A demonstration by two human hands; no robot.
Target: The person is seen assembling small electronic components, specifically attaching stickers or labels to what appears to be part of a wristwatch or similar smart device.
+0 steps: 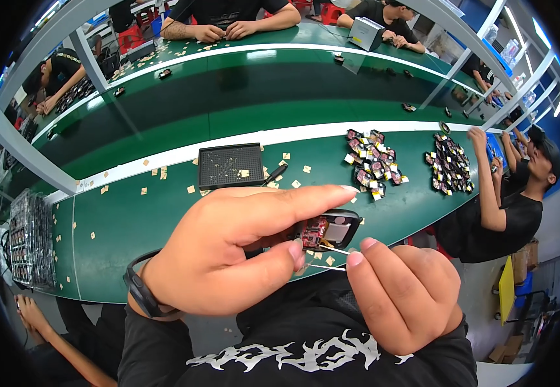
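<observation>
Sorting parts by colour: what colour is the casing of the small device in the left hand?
Black casing, with a red board inside; head view.

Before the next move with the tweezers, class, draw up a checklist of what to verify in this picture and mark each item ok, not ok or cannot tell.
1. Left hand has a firm hold on the small black case: ok, thumb and fingers pinch it.
2. Case's open side faces the camera: ok, red insides show.
3. Right hand grips the tweezers: ok, pinched between fingertips.
4. Tweezer tips carry a part: cannot tell, too small.
5. Black tray lies within view on the green table: ok.
6. Neighbour's arm stays apart from both hands: ok, it reaches toward a pile farther right.
</observation>
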